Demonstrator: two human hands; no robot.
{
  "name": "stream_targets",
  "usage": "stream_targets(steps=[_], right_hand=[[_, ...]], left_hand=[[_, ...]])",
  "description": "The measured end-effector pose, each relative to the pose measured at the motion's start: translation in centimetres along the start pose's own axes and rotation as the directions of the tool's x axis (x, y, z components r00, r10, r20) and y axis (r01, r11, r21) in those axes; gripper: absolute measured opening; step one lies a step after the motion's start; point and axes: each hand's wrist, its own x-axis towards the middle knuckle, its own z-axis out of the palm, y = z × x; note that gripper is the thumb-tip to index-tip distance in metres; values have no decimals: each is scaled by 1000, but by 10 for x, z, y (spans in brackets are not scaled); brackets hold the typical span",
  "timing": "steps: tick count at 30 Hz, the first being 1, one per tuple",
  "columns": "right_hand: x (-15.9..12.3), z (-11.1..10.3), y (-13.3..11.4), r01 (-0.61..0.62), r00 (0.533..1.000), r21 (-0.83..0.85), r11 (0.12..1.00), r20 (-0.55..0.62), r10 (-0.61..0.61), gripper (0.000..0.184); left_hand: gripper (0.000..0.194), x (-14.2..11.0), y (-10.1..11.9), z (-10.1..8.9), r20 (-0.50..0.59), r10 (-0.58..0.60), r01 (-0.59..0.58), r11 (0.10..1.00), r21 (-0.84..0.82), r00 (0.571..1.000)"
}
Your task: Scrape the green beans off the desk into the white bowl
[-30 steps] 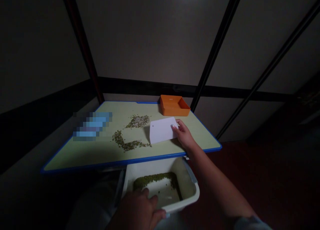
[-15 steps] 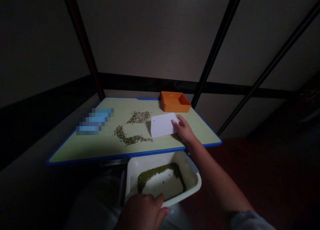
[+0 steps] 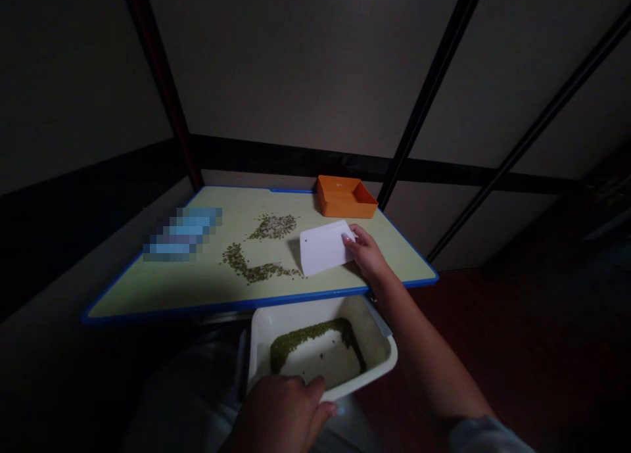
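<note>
My right hand [image 3: 367, 252] pinches the right end of a white flat scraper card [image 3: 323, 249], which has a small hole near one corner. The card stands tilted on the pale tabletop [image 3: 172, 288], just right of scattered small green grains [image 3: 263, 272]. A second patch of grains, mixed with paler bits [image 3: 273, 226], lies farther back. My left hand [image 3: 286, 410] grips the near rim of a white plastic tub [image 3: 379, 348] below the table's front edge. Green grains [image 3: 296, 341] line the tub's far and side edges inside.
An orange open box [image 3: 348, 206] sits at the table's back right corner. On the left side lies a blurred-out bluish flat item [image 3: 185, 233]. Blue edging [image 3: 266, 303] runs round the table. A panelled wall [image 3: 296, 65] rises behind it.
The white card has tilted slightly and shifted a little to the right in my right hand. My left hand stays on the tub's rim. The view has moved slightly.
</note>
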Motion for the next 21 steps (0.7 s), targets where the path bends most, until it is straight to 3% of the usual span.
stream_targets(steps=[4, 11, 21], right_hand=[[-1, -1, 0, -8, 1000, 0, 1000, 4, 8, 43], [1, -2, 6, -12, 1000, -11, 1000, 28, 12, 47], [-1, -2, 5, 9, 998, -42, 999, 70, -6, 46]], left_hand=[[25, 2, 0, -3, 18, -19, 19, 1000, -1, 1000], [30, 11, -3, -1, 188, -53, 61, 997, -39, 981], [30, 4, 9, -14, 204, -67, 75, 997, -32, 977]])
